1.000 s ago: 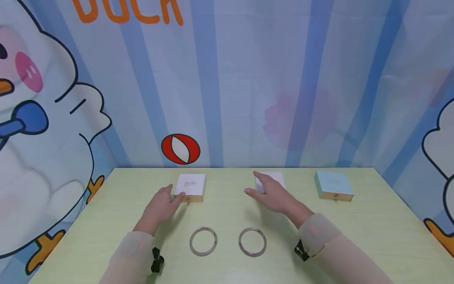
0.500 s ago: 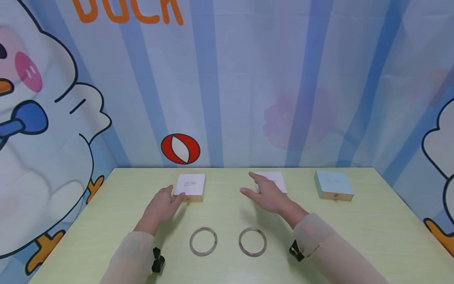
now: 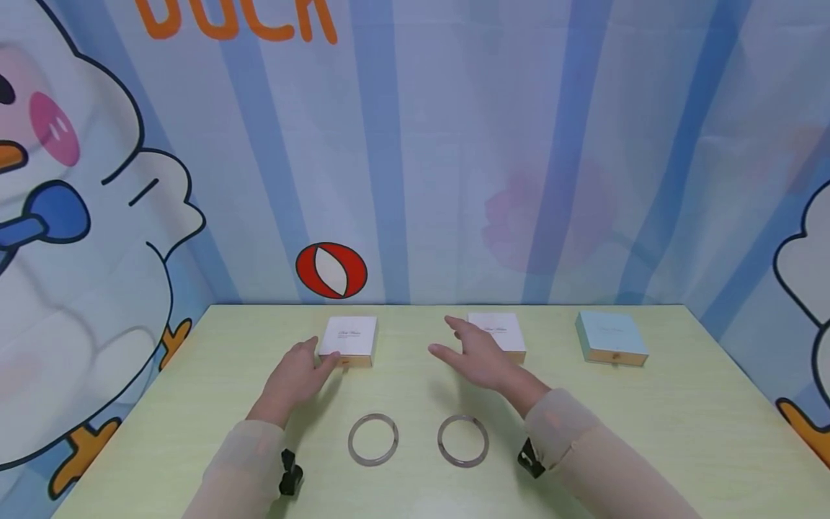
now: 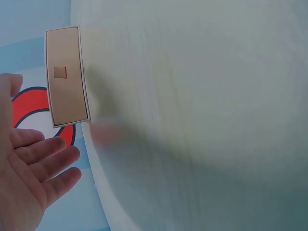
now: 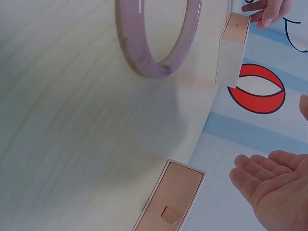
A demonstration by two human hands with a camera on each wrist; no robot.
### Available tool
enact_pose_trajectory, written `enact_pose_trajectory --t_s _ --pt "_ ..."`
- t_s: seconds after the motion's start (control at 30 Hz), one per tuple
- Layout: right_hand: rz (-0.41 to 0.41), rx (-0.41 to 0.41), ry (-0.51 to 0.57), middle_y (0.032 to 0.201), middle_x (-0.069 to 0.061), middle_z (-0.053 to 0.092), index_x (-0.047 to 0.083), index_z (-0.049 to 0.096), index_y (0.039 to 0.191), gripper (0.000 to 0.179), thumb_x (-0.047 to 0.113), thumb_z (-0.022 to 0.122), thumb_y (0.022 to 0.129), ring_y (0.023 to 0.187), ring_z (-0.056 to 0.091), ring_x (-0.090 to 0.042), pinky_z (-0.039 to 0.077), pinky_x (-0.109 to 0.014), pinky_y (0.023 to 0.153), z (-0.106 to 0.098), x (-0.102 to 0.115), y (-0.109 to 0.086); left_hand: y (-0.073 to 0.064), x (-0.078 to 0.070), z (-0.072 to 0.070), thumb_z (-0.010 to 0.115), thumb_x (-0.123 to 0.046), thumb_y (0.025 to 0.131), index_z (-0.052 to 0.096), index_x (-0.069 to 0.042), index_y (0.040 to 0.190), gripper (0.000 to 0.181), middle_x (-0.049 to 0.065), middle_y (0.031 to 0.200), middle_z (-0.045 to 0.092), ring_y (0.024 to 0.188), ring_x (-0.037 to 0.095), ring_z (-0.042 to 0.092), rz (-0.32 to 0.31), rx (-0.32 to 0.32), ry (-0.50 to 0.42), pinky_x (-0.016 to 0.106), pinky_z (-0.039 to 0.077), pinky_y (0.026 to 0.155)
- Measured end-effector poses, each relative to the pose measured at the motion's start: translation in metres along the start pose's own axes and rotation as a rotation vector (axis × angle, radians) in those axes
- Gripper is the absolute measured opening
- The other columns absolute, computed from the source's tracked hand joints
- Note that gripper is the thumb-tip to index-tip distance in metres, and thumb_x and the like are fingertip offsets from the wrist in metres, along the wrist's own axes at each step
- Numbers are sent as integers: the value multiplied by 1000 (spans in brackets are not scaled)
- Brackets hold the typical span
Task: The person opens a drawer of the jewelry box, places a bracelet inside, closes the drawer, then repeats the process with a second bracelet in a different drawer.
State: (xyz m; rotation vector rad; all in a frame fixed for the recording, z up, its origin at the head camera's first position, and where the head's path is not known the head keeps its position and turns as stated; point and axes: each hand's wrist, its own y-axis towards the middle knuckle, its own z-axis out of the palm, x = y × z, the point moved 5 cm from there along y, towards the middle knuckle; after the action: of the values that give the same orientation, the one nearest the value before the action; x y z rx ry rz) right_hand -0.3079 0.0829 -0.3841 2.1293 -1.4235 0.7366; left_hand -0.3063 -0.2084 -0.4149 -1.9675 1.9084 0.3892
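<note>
In the head view my left hand (image 3: 293, 380) hovers at the near left corner of a white drawer box (image 3: 350, 334), thumb and fingers spread. The left wrist view shows that box's tan drawer front (image 4: 67, 96) with a small tab, and the hand (image 4: 29, 183) beside it gripping nothing. My right hand (image 3: 476, 357) is held above the table, fingers extended, partly covering a second white drawer box (image 3: 504, 330). Two pale greyish-purple bangles, a left one (image 3: 351, 440) and a right one (image 3: 440, 441), lie flat between the forearms.
A light blue drawer box (image 3: 611, 334) stands at the back right of the pale wooden table (image 3: 700, 432). Behind the table hangs a striped cartoon backdrop (image 3: 441, 144). A black clip (image 3: 530, 458) hangs at the right cuff, another black clip (image 3: 290, 473) at the left.
My right hand has moved leftward, uncovering more of the second white box. The left hand, the boxes and the bangles have stayed in place.
</note>
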Motion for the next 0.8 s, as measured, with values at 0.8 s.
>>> enact_pose_trajectory --t_s 0.8 --pt "48 10 30 147 -13 42 5 36 145 70 46 56 92 129 48 -31 40 -45 106 19 11 10 1 0 2 48 -44 95 28 9 143 74 29 145 36 134 42 34 6 -12 -43 55 32 110"
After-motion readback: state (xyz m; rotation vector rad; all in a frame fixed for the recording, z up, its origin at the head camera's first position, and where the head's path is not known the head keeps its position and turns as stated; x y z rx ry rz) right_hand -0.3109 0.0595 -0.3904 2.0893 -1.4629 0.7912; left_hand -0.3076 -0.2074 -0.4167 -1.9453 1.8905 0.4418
